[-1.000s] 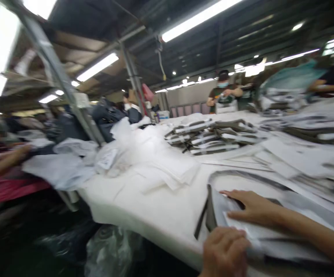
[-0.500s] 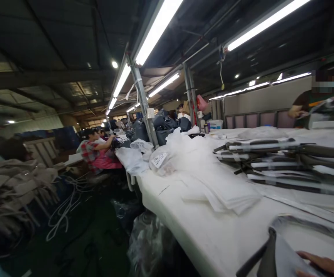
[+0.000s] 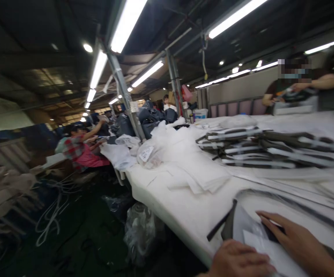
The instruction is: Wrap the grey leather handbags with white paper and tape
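Note:
At the table's near edge lies a grey-green fabric piece with a smooth whitish panel (image 3: pixel 242 222) and a long dark strip (image 3: pixel 308 214) curving off to the right. My left hand (image 3: pixel 240 258) is at the bottom of the view, its fingers bent together over the near edge of the panel. My right hand (image 3: pixel 296 236) reaches in from the lower right, thumb and fingers closed on the piece, with something dark showing between them. Motion blur softens both hands, and the lower part of the piece is cut off by the frame.
Beyond my hands lies a stack of dark strips with white bands (image 3: pixel 271 148). White sheets (image 3: pixel 195 175) and a labelled plastic bag (image 3: pixel 149 154) cover the table's left part. A co-worker (image 3: pixel 296 86) handles a piece across the table. Clear plastic (image 3: pixel 140 231) hangs below the edge.
The view has swung right, so things shift left in it. My left hand has come into view on the piece, and more of my right hand shows.

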`<state>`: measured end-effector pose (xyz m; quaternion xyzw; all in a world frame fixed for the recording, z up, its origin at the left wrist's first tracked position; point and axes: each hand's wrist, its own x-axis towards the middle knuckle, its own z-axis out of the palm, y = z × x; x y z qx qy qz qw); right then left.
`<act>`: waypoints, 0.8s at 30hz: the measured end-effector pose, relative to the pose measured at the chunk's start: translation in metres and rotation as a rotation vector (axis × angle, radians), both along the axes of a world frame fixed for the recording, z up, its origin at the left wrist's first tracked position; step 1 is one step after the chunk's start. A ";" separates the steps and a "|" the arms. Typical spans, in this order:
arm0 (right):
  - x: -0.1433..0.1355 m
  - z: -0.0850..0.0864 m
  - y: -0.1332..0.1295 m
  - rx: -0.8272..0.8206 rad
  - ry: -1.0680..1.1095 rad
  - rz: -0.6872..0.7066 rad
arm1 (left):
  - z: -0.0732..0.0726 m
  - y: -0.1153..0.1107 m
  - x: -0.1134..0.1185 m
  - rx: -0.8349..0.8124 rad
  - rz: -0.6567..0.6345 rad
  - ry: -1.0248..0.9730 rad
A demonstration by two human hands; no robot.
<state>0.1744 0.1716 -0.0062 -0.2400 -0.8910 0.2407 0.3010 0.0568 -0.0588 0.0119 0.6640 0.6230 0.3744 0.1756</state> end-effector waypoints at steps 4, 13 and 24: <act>0.046 0.062 -0.026 0.111 -0.067 -0.108 | 0.043 -0.018 -0.020 0.221 0.036 0.134; 0.167 0.063 -0.042 -0.086 -0.491 -0.605 | 0.025 0.028 -0.061 -0.154 0.432 -0.440; 0.149 0.093 -0.060 -0.208 0.067 -0.686 | 0.070 0.043 -0.050 -0.034 0.498 -0.777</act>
